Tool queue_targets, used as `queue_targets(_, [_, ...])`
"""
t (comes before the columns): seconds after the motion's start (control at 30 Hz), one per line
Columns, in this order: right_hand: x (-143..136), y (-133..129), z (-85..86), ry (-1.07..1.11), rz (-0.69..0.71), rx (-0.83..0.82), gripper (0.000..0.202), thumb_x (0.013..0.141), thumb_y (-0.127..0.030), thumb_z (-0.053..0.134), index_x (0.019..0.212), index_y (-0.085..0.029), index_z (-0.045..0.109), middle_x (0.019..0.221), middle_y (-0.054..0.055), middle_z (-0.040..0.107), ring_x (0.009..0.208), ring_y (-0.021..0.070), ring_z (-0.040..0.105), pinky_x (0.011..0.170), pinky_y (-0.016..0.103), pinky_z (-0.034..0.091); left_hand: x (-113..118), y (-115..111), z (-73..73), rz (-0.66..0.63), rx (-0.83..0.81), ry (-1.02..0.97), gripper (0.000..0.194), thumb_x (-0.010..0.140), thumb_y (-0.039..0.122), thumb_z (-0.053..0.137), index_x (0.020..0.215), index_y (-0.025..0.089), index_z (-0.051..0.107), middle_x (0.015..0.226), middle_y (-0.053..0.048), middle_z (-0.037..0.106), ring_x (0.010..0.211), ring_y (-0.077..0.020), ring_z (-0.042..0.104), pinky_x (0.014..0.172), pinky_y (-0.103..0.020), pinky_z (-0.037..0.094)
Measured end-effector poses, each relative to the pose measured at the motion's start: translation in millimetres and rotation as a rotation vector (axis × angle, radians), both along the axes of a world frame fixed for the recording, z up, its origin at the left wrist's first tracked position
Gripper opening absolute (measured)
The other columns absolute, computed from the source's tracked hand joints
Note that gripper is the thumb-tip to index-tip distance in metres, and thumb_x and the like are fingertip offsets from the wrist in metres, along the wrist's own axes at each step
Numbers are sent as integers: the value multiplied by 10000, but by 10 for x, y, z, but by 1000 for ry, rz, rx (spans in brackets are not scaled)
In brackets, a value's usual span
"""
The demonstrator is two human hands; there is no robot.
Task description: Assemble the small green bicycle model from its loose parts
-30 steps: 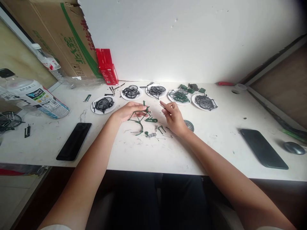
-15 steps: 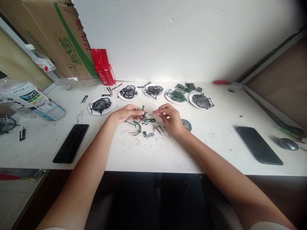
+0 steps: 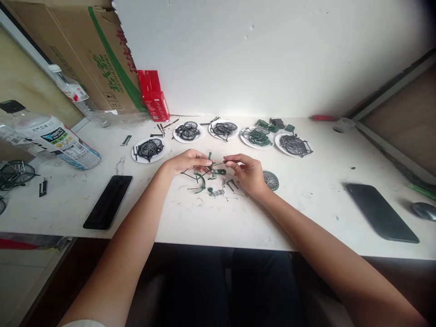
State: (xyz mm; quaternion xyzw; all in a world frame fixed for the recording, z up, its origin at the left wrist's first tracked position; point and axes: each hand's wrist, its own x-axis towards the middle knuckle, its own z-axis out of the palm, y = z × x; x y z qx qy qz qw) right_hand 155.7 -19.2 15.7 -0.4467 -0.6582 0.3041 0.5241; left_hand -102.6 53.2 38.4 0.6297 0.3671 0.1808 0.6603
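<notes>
My left hand is closed around a small green model bicycle frame, lifted just over the white table. Between the thumb and fingers of my right hand is a thin metal rod. The rod points left, its far end at or very near the frame; whether it enters the frame cannot be made out. Below the hands lie a curved green mudguard, a wire rack, and several small green and metal parts. A spoked model wheel rests beside my right wrist.
Paper plates holding model bicycle parts, among them a left plate, line the back. A phone lies left, a dark flat slab and a mouse right. Bottles, a carton and a red box stand back left.
My right hand has brought the rod closer to the frame. The left hand keeps its hold. The whole view has shifted slightly, so things on the table appear farther right.
</notes>
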Motion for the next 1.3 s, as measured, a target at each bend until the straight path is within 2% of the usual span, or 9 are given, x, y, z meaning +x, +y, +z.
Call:
queue_targets(0.13, [1, 6, -24, 11, 6, -59, 415, 947, -607, 766, 1090, -225, 846, 1061, 107, 831, 940, 272, 769, 757, 393, 624, -9, 2, -6, -13, 1, -2, 456, 844, 512, 874, 1109, 144, 828, 962, -144, 836, 904, -193, 764, 775, -258, 525])
queue_targets(0.27, [-6, 17, -44, 25, 40, -67, 420, 987, -593, 713, 1117, -210, 827, 1063, 113, 822, 963, 267, 777, 733, 371, 619, -2, 0, -7, 0, -4, -15, 428, 824, 501, 891, 1053, 143, 835, 993, -143, 834, 940, -210, 778, 807, -268, 541])
queue_targets(0.5, [-15, 13, -46, 16, 29, -64, 381, 1007, -551, 689, 1094, -202, 814, 1050, 115, 812, 931, 255, 764, 644, 341, 587, 38, -36, 47, 35, -26, -45, 406, 770, 472, 933, 966, 131, 831, 983, -136, 824, 902, -216, 786, 765, -262, 545])
queue_targets(0.93, [-22, -1, -16, -6, 9, -30, 428, 1001, -611, 684, 1097, -215, 813, 1055, 113, 806, 951, 254, 745, 758, 381, 623, 30, -35, 37, 23, -18, -36, 401, 800, 481, 914, 977, 130, 836, 963, -133, 828, 897, -198, 776, 792, -252, 548])
queue_targets(1.3, [-13, 1, 3, -26, -7, -7, 425, 996, -620, 686, 1066, -221, 816, 1020, 110, 807, 923, 256, 743, 738, 380, 606, 35, -35, 47, 8, -6, -14, 407, 818, 487, 896, 1003, 129, 844, 943, -149, 834, 847, -182, 756, 783, -257, 542])
